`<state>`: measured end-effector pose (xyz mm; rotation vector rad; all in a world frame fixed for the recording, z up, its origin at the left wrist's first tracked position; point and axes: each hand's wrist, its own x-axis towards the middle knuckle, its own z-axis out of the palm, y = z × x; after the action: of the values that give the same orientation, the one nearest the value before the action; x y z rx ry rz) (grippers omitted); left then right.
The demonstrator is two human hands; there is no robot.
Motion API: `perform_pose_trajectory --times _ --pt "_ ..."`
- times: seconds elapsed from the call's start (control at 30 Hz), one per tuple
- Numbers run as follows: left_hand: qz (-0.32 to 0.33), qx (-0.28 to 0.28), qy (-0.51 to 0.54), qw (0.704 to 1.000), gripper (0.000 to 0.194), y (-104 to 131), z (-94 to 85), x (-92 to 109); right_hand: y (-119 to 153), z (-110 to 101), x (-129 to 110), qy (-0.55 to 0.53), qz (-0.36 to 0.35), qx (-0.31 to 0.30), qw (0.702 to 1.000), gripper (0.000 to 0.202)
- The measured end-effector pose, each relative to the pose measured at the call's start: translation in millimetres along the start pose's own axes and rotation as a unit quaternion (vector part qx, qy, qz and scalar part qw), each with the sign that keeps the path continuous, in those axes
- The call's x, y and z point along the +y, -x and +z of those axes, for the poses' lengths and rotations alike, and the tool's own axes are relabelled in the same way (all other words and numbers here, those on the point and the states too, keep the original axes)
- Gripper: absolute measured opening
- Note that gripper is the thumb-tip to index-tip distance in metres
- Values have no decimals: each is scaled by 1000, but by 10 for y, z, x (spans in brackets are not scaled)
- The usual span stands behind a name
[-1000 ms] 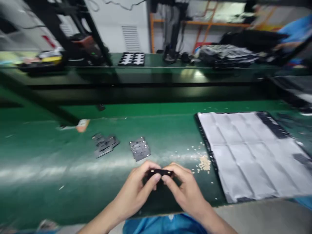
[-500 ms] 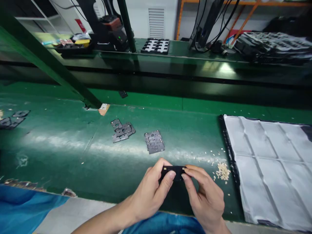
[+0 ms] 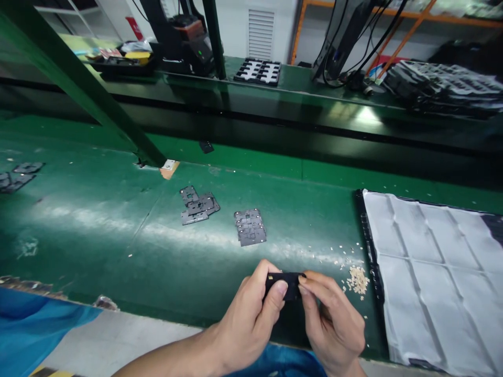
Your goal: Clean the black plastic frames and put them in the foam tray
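Near the front edge of the green table, a small flat black part [image 3: 290, 287] is held between both hands. My left hand [image 3: 255, 309] grips its left end, thumb on the face turned toward me. The fingertips of my right hand [image 3: 332, 314] pinch its right end. A small gold-coloured spot shows at the part's upper left. Beyond my hands lies an overlapping stack of dark plates [image 3: 250, 228], with a looser group of similar plates [image 3: 199, 205] to its left. A pile of tiny beige pieces [image 3: 357, 280] sits right of my right hand, some scattered around it.
A black tray with a whitish sheet [image 3: 436, 277] lies at the right. A green post [image 3: 90, 99] slants down to the table at the left. More dark plates [image 3: 19, 178] lie far left. On the back ledge are a black-and-white tray [image 3: 258, 71] and stacked trays [image 3: 444, 86].
The view has shifted and tilted slightly. Both hands and the black part sit a little lower and farther right in view, and my right fingertips now cover the part's right-end gold spot.
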<state>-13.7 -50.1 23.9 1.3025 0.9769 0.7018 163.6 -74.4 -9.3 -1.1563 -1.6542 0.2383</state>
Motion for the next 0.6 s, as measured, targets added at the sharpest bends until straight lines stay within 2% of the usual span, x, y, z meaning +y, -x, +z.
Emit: perform_pose_trajectory --times 0.4,0.6 --pt "-7 -2 23 1000 30 -30 31 -63 -23 -8 15 1 42 -34 999 28" --pt "0 -18 -26 1000 29 -64 -12 -43 61 -45 64 -41 70 -35 996 32"
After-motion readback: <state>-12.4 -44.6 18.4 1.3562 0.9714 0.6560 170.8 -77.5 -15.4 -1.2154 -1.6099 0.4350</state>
